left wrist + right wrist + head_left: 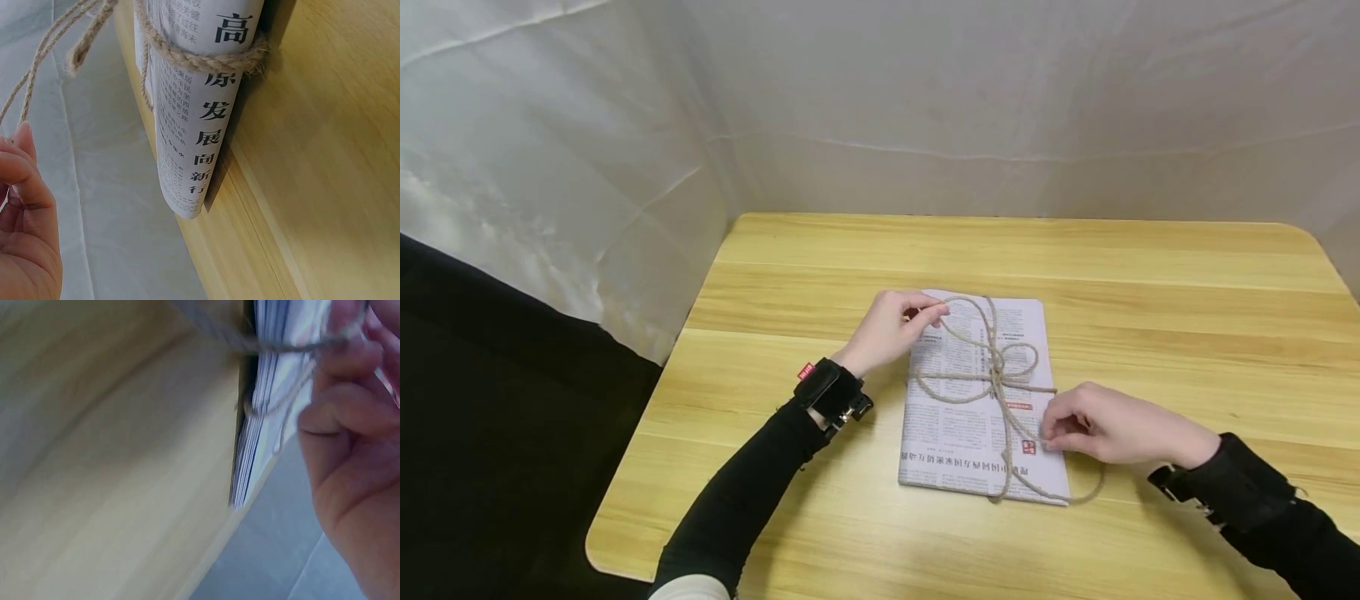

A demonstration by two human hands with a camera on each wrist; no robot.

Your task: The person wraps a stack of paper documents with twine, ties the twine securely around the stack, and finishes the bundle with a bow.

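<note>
Both hands (891,327) pinch coarse twine (992,379) round newsprint bundle (958,454)

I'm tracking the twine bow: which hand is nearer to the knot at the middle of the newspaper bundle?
Right, narrowly. The right hand pinches a twine end just right of and below the knot; the left hand holds a loop at the bundle's far left corner.

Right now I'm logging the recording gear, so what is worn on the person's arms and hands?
Both hands, left hand and right hand, are bare. Both arms have black long sleeves. Each wrist carries a black strap-on camera mount; the left mount bears a small red tag.
</note>
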